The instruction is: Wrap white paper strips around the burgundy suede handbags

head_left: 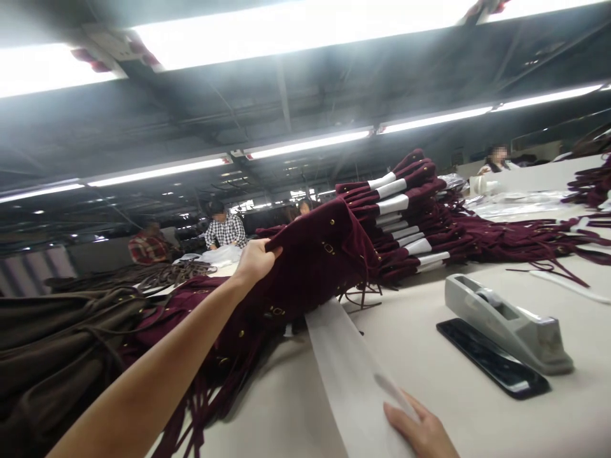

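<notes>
My left hand [260,259] grips the edge of a maroon fabric bag [310,254] with small gold buckles and studs, holding it raised over the table. Thin maroon cords hang below it. My right hand [422,426], low in the view, pinches the side of a long white paper strip [338,369]. The strip's far end lies under the bag's lower edge. Behind the bag rises a stack of folded maroon pieces [405,216] wrapped with white bands.
On the right of the pale table [482,413] stand a grey tape dispenser [510,324] and a black phone [491,356] beside it. Dark brown fabric pieces [52,343] lie piled at left. Several people work farther back, one in a checked shirt [225,230].
</notes>
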{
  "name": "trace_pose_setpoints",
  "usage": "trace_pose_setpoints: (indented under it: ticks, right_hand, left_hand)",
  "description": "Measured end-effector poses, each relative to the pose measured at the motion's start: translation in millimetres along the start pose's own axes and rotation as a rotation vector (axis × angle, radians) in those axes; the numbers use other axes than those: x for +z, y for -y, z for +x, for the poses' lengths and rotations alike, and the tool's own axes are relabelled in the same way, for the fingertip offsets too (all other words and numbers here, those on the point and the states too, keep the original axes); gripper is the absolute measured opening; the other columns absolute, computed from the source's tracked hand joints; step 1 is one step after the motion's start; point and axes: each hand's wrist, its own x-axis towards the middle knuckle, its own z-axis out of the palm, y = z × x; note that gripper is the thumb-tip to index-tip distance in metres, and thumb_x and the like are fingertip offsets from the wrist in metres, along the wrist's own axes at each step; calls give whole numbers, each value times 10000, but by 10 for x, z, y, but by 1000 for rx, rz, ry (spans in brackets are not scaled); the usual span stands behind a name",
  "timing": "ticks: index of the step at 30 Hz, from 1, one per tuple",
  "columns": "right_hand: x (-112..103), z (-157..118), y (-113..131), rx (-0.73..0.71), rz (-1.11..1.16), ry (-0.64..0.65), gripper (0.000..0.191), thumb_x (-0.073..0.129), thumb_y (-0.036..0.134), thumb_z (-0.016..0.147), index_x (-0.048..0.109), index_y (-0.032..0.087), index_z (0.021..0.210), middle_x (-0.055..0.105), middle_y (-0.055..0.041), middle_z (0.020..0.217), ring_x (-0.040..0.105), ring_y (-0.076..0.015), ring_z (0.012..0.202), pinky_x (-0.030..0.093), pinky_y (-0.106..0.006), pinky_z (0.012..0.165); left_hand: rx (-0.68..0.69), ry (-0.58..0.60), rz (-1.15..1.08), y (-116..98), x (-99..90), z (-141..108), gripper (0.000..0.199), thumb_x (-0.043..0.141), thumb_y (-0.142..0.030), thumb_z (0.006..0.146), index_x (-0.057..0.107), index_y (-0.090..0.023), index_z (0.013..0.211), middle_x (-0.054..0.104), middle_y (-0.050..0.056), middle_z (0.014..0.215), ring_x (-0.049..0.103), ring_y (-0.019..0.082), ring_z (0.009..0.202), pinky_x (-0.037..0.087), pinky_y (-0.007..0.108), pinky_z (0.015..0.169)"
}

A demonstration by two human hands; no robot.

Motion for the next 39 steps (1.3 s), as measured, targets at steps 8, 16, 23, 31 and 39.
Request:
trace_pose_setpoints:
  ticks: [8,16,23,31,39]
  right_hand:
    - [363,509,-123,175,327,-129,474,718,390,603,663,69,947,700,-90,677,681,-283,702,501,-301,578]
    - [697,492,-325,-26,154,-376,521,655,534,712,670,119,1027,716,-103,1024,626,-299,1057,514,-318,880]
    - [540,600,-394,5,60,-199,454,647,395,673,689,116,1029,726,-91,966,654,-270,953,523,-290,789]
    - [541,1161,-41,203,101,40,381,526,204,561,657,123,909,661,-48,641,582,-181,548,421,-241,490]
    - [293,1555,49,137,-113,-75,150,628,188,651,637,140,792,614,-51,645,605,-220,615,464,-297,551]
  left_hand:
    - [47,134,-23,9,230,-128,295,582,-403,625,701,-143,699,563,6,578,525,181,606,345,242,537]
    - [-142,-68,-18,248,69,429,249,626,-346,551,682,-131,665,487,-4,501,473,160,523,318,247,499]
    - [-179,-244,-75,405,-160,484,330,621,-400,581,683,-117,739,493,0,545,445,142,518,312,232,470]
    - [-88,-206,-106,310,-17,264,370,605,-451,610,687,-105,714,502,-5,559,453,146,555,298,235,497]
    - [95,55,-69,-120,77,-288,283,582,-377,694,727,-149,776,637,9,648,570,198,650,378,251,578]
